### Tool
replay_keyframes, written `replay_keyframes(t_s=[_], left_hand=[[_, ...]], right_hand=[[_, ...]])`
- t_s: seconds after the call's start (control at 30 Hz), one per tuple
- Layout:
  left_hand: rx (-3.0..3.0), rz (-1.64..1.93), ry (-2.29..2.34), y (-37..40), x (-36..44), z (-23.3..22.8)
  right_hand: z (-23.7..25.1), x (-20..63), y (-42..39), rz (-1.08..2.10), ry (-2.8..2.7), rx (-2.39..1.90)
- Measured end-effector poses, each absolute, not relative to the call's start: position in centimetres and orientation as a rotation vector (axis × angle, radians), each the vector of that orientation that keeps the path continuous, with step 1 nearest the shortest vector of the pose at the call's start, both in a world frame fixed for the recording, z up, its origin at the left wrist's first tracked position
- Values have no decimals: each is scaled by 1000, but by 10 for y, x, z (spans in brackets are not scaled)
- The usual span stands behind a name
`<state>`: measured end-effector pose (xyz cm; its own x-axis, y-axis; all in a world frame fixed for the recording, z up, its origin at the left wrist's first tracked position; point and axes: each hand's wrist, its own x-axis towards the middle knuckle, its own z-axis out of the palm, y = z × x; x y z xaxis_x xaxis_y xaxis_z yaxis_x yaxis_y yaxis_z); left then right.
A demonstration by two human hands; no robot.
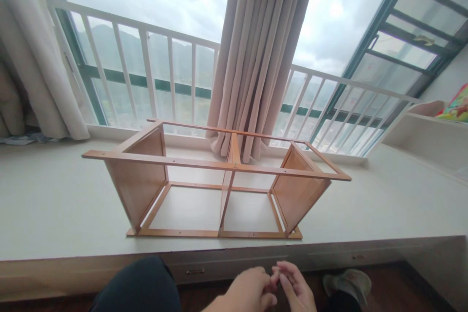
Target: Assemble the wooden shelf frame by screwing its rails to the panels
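Note:
My left hand (252, 286) and my right hand (293, 283) meet at the bottom of the head view, below the ledge edge. Both have their fingers curled, and the fingertips touch or nearly touch each other. Whatever may be pinched between them is too small or hidden to make out. Beyond them, apart from both hands, a wooden frame (197, 162) stands on the white ledge (395, 200). It has a side panel (137, 183) at the left, another panel (300, 187) at the right and a divider (225, 200) in the middle. Small dark holes dot its rails.
A beige curtain (256, 48) hangs behind the frame, before a white railing (168, 34) and windows. Another curtain (40, 58) is at far left. A white shelf (420, 141) stands at right. Below the ledge are a drawer handle (195, 271), my knee (141, 287) and a shoe (353, 285).

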<state>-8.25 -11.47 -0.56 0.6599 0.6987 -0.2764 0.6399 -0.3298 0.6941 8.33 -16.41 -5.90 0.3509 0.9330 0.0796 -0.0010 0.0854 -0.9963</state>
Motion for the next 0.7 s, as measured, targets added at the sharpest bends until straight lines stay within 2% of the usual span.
replay_keyframes(t_s=[0.2, 0.3, 0.5, 0.7], left_hand=[[1855, 370, 1042, -113, -87, 1], [1825, 459, 1061, -115, -90, 4], [1886, 585, 1043, -115, -95, 5], [1783, 703, 959, -109, -96, 17]], right_hand=[[-27, 68, -153, 966, -885, -1256], [-12, 80, -150, 941, -1100, -1313], [41, 105, -135, 586, -1866, -1346], [137, 97, -115, 345, -2062, -1123]])
